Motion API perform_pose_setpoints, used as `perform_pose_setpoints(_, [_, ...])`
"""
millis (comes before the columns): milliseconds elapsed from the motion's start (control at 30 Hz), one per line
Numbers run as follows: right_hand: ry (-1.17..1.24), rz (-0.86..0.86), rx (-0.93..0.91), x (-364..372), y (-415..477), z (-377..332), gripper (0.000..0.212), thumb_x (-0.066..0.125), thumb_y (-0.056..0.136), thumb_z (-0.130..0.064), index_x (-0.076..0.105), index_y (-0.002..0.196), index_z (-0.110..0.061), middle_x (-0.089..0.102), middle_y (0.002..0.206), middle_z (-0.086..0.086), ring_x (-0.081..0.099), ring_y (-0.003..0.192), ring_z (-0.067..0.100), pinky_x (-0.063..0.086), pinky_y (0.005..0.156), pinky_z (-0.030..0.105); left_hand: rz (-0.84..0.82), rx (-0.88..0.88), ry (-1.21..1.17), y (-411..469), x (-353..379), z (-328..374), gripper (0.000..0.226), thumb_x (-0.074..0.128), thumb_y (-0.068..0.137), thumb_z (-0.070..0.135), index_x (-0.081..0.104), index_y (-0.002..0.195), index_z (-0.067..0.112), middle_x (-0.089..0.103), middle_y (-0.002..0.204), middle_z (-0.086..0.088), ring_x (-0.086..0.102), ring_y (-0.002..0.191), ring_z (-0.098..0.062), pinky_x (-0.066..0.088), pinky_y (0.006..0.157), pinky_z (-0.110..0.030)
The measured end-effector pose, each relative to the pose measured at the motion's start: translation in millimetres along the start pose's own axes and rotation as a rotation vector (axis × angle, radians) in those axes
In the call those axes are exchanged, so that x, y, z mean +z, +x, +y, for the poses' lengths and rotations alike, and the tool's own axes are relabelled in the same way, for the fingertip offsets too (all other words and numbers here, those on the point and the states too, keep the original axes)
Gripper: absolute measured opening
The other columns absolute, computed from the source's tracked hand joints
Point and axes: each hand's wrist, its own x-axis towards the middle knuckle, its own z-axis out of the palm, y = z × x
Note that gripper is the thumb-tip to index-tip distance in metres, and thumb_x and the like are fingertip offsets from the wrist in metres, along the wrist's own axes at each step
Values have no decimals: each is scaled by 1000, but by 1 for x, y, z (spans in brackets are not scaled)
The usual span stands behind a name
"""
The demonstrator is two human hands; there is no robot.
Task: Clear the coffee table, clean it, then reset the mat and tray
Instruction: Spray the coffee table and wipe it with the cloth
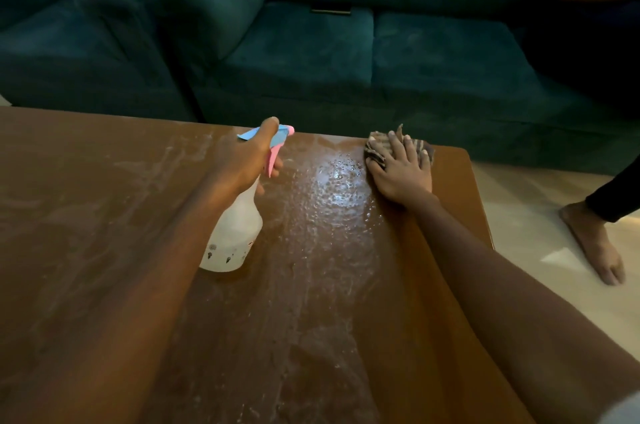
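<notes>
The brown wooden coffee table (104,215) fills the lower view, its top streaked with white residue and wet with sprayed droplets in the middle. My left hand (242,160) grips a white spray bottle (235,236) with a pink and blue trigger head, held tilted just above the table. My right hand (403,169) presses flat on a crumpled striped brown cloth (377,146) near the table's far right corner. A shiny wet patch (341,181) lies between the two hands.
A dark teal sofa (311,52) runs along the far side of the table, with a dark flat object (330,11) on its seat. Another person's bare foot (595,243) stands on the pale floor at the right, and their arm shows at the top right.
</notes>
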Motion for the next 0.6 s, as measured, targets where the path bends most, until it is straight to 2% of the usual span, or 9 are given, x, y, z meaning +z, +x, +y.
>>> perform_pose_setpoints(100, [-12,-52,-102,6,20,-37,56,19,100,-62,10,154,-48,-5,167,-2,-11,152,26,-7,121,54,59,-8,-44,1,-6,-5,62,35,93,65,67,93,12,71,84,-7,68,74,-20,51,58,-28])
perform_pose_setpoints(200, [-45,-83,-251,17,11,-74,57,19,101,-62,9,154,-47,-6,167,-3,-12,152,23,-7,121,53,68,5,-66,-5,-5,-2,57,35,96,62,66,86,15,70,81,-5,66,70,-16,50,57,-27])
perform_pose_setpoints(367, [-57,-72,-467,22,-50,-55,54,22,101,-61,7,152,-53,-8,164,-15,-13,151,14,-7,122,43,85,26,-30,-7,-5,-1,62,34,95,62,69,92,12,71,83,-5,67,71,-17,49,53,-25])
perform_pose_setpoints(467, [-70,-16,-322,18,-56,-22,54,18,100,-63,8,152,-53,-6,164,-16,-13,151,12,-5,123,43,71,21,-64,-2,-8,-4,54,34,96,61,66,86,18,70,82,-6,66,68,-15,51,55,-25])
perform_pose_setpoints(600, [-42,20,-57,8,-8,-13,55,20,101,-60,13,154,-47,-2,167,-8,-9,152,18,-6,122,47,67,6,-113,-2,-14,-6,50,33,97,60,63,85,22,70,83,-5,65,67,-14,50,58,-24])
